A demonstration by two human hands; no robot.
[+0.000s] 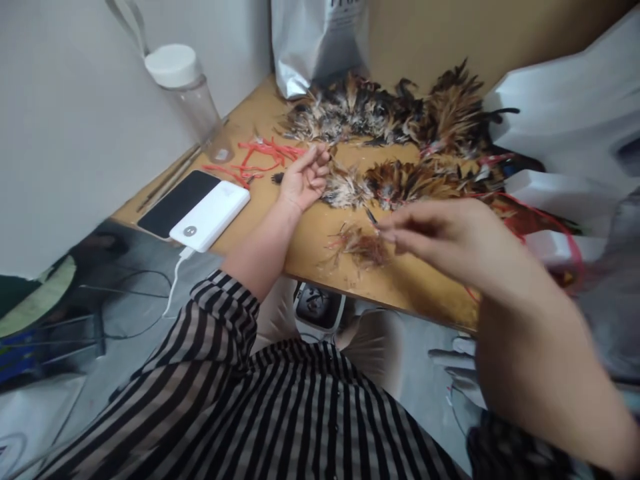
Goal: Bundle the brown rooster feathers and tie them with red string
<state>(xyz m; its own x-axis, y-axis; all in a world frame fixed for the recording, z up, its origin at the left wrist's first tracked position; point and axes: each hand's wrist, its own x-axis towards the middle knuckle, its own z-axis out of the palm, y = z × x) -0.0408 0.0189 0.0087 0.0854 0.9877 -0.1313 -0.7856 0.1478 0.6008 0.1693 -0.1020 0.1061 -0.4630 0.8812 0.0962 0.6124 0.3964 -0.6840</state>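
My left hand (306, 179) is palm up over the table, its fingers curled in and thumb and fingertips together. Whatever is at its fingertips is too small to make out. Beside it lies a row of brown and black feather bunches (400, 181). My right hand (445, 230) pinches a slim dark feather (371, 217) between thumb and forefinger. Just below that feather, a loose heap of reddish-brown feather fluff (361, 245) rests near the table's front edge.
More feather bunches (360, 110) line the back, before a silver bag (313, 40). Red strips (267, 152) lie at left, near a clear bottle (195, 110), a phone (177, 200) and a white power bank (213, 213). A bin (319, 308) stands below the table.
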